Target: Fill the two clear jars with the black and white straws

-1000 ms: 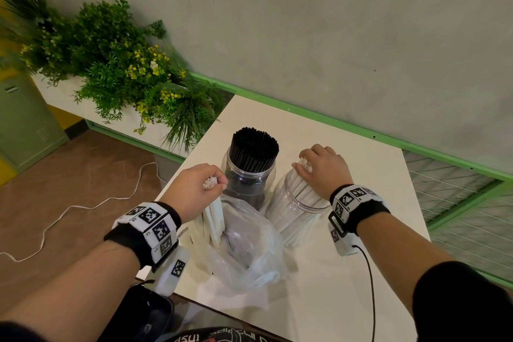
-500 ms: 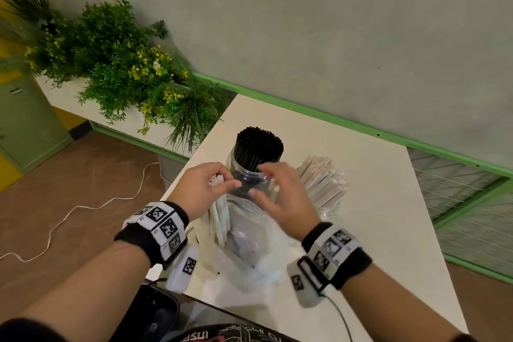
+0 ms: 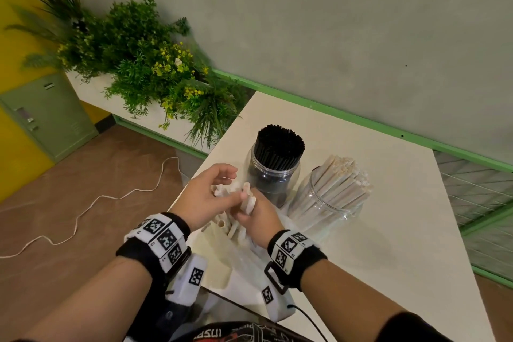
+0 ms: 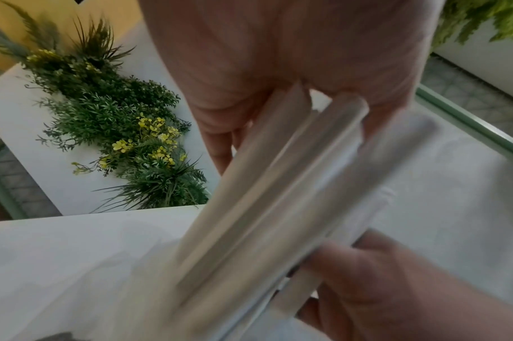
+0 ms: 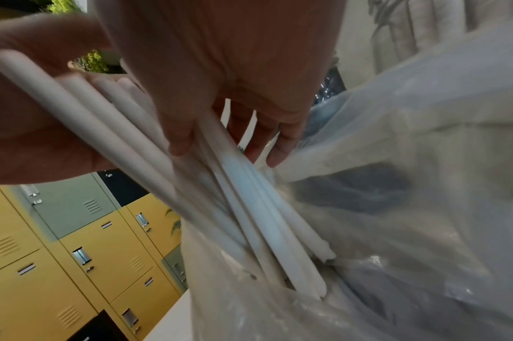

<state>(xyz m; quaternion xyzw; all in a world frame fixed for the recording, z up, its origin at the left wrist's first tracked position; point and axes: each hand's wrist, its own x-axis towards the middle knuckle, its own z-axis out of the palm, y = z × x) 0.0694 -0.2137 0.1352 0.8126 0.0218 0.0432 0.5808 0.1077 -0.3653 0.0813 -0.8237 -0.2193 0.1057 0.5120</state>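
Two clear jars stand on the white table. The left jar is packed with black straws. The right jar leans right and is full of white straws. In front of them lies a clear plastic bag. A loose bundle of white straws stands with its lower ends in the bag. My left hand holds the bundle's top. My right hand grips the same bundle just below.
A planter of green plants with yellow flowers sits left of the table's far corner. A white cable trails over the brown floor. A green locker and yellow lockers stand at the left. Wire mesh borders the table's right side.
My right hand left the top of the white-straw jar, swung left and took hold of the bundle. The left hand has kept the bundle over the bag.
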